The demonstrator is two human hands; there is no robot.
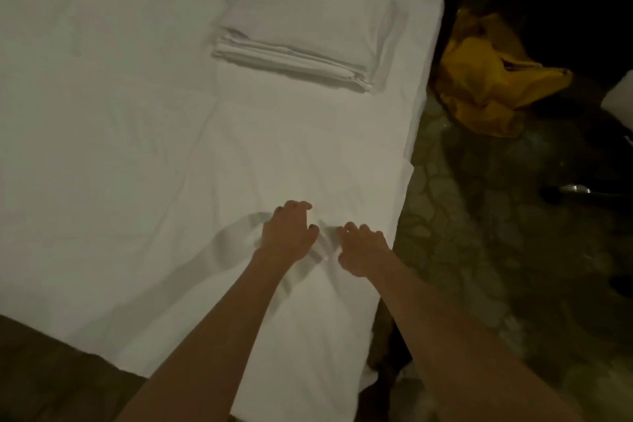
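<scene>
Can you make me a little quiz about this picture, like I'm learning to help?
1. What do the left hand and the right hand both touch?
2. True or false: the folded stack lies beyond both hands.
3. The bag on the floor is: A red, B yellow, C blue?
Key: 1 the cloth; 2 true; 3 B.
</scene>
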